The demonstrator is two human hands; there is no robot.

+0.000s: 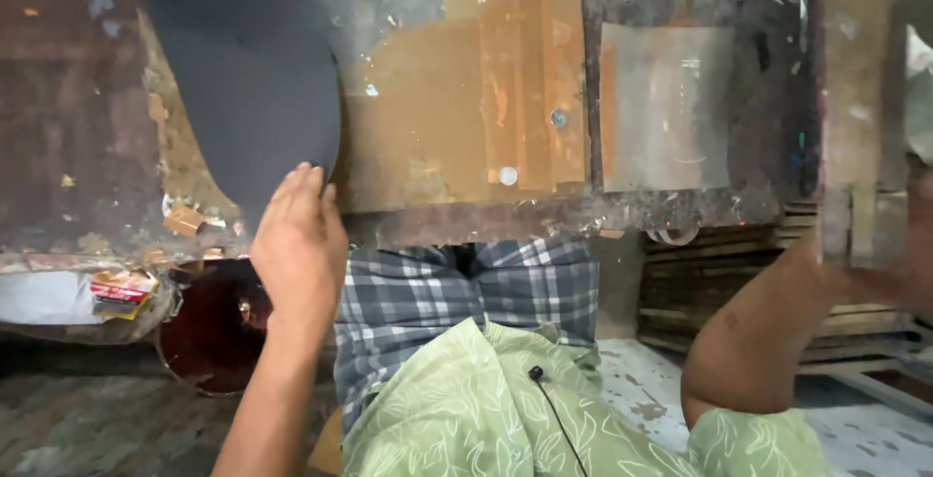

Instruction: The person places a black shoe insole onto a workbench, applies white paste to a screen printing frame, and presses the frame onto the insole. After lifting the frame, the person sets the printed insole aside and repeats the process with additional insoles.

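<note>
The worn wooden workbench [457, 127] fills the upper part of the view, above both hands, with patches of orange-brown board and old paint on it. On it, just above the left hand [299, 244], lies a large dark grey sheet [248, 79] with a rounded lower edge. The left hand is flat, back up, with the fingers pressed together and stretched; the fingertips [306, 178] touch the lower edge of the sheet, near the front edge of the bench. To the right of this hand, further along the bench, a pale grey metal plate [666, 108] lies flat. Below the left hand, under the bench edge, a dark red round object [209, 331] stands on the floor. Left of the hand there is some crumpled paper packaging [117, 292]. The right hand [909, 278] is at the far right edge, blurred, beside an upright wooden strip [855, 98]; I cannot tell whether it grips or only touches it.
</note>
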